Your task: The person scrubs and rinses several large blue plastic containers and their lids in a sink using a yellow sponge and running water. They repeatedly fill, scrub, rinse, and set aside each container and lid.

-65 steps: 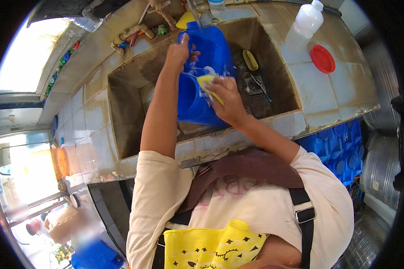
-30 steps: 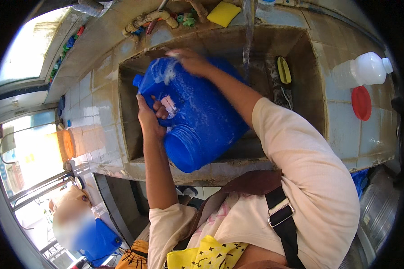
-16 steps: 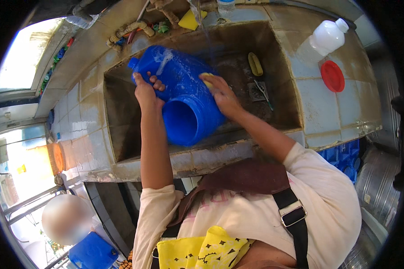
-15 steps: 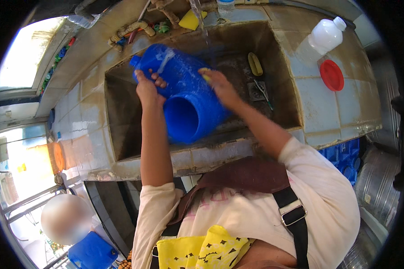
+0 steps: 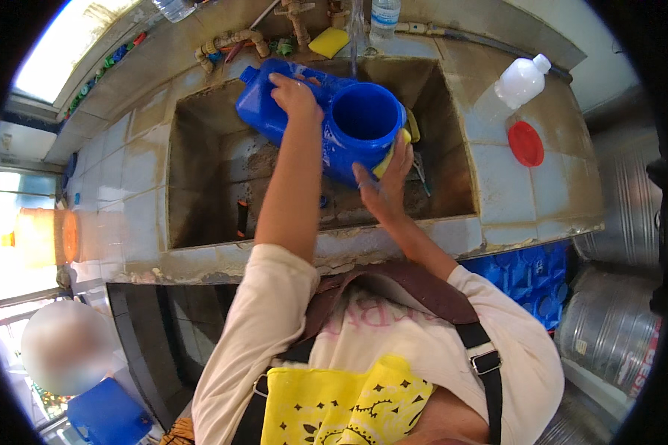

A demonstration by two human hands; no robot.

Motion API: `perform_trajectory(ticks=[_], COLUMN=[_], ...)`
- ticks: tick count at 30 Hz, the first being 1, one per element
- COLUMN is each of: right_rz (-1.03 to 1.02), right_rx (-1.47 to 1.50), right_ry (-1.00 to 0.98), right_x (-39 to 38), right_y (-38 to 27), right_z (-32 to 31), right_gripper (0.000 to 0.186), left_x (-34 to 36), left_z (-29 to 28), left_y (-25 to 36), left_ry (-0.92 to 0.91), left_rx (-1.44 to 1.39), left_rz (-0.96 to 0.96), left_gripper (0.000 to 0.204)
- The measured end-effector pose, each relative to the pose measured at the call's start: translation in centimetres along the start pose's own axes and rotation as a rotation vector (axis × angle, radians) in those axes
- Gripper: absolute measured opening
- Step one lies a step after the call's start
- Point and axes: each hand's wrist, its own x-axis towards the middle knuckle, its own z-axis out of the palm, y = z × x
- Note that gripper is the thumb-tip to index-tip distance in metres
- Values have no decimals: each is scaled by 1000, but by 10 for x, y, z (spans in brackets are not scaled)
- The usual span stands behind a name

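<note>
A blue plastic jug with a wide round mouth lies tilted over a stained concrete sink, its mouth turned toward me. My left hand grips the top of the jug's body. My right hand presses a yellow sponge against the jug's lower right rim. A thin stream of water falls from above just behind the jug.
A white plastic bottle and a red lid rest on the tiled counter to the right. Another yellow sponge and taps sit behind the sink. Blue crates and clear large bottles stand at lower right.
The jug has turned so its mouth faces up toward me and shifted right under the water stream. My right hand with the sponge has moved from the jug's side to its lower rim.
</note>
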Motion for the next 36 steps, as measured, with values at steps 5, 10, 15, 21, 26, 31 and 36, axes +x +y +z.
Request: perform_trajectory(ticks=[5,10,15,21,26,31,36], right_rz=[-95,-138,-98,328,494,172,-168], right_rx=[-34,99,-72,167,184,107,211], right_ry=[142,162,258,154,120,99,49], right_x=[40,58,65,85,79,60,51], right_y=[32,45,55,97,102,65,5], right_z=[-9,8,28,31,20,24,41], right_gripper=[80,65,57,48,45,43,43], left_x=[1,42,51,36,31,26,-3], left_z=[-50,-4,35,66,85,6,-50], left_y=[24,24,18,-9,-26,32,82], left_ry=[-358,-630,-658,-799,-859,-868,-329], left_rx=[1509,1754,2180,2002,1826,1837,1979], left_rz=[1019,1487,982,879,592,695,434], left_gripper=[41,29,23,28,45,57,56])
